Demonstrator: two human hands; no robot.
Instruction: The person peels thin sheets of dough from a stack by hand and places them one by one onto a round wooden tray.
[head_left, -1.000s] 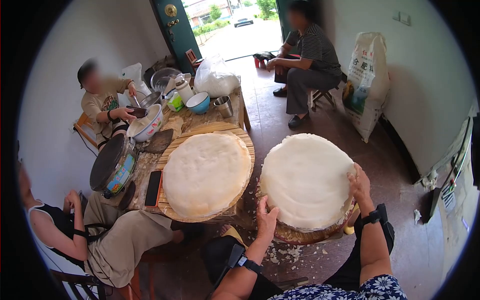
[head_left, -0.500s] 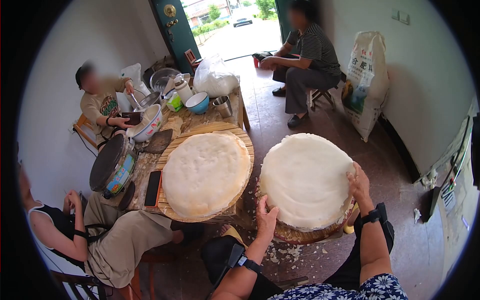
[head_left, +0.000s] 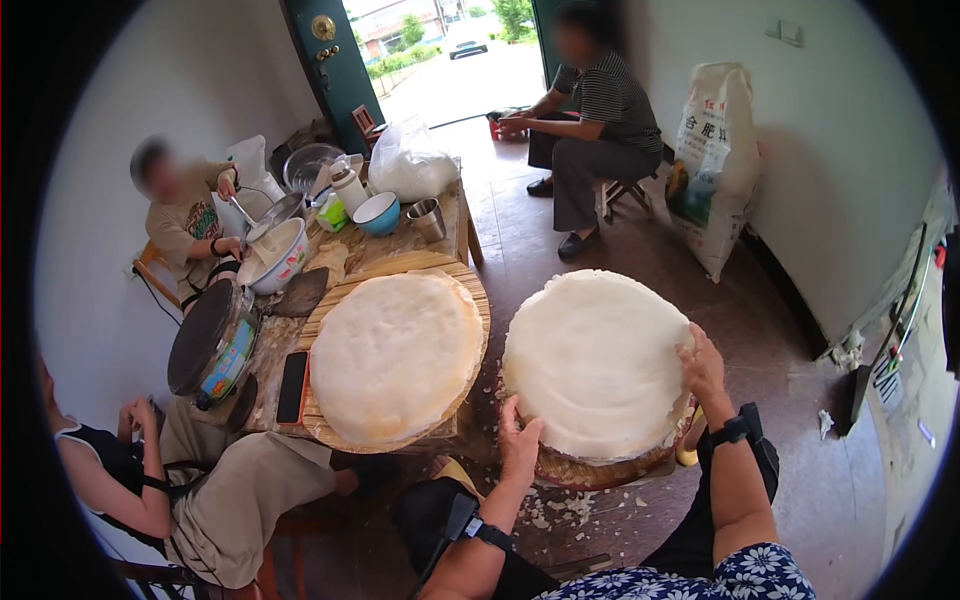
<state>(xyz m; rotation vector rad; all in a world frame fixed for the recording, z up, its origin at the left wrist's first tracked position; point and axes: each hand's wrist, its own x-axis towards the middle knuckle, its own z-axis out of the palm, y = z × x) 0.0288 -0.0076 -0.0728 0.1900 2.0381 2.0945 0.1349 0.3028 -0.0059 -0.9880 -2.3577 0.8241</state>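
A tall round stack of thin pale flatbreads (head_left: 595, 360) rests in front of me on a round board (head_left: 590, 470). Its upper surface is smooth, with a slightly ragged rim. My left hand (head_left: 520, 440) is at the stack's near left edge, thumb and fingers apart, fingertips against the rim. On the right side, my right hand (head_left: 704, 365) lies along the edge with its fingers spread over the side and top rim. Neither hand shows anything lifted. To the left, a second round stack of flatbreads (head_left: 395, 360) sits on a slatted straw mat (head_left: 475, 300) on the table.
A phone (head_left: 292, 387) and round griddle (head_left: 205, 335) are on the left table, with a blue bowl (head_left: 377, 214) and metal cup (head_left: 427, 220) farther back. One co-worker (head_left: 190, 230) works over an enamel basin (head_left: 275, 258). Two other people sit nearby. Crumbs litter the floor.
The whole view has shifted slightly. My hands stay at the stack's edges with little movement. The co-worker's dark brown object above the basin no longer shows, and a ladle is now over it.
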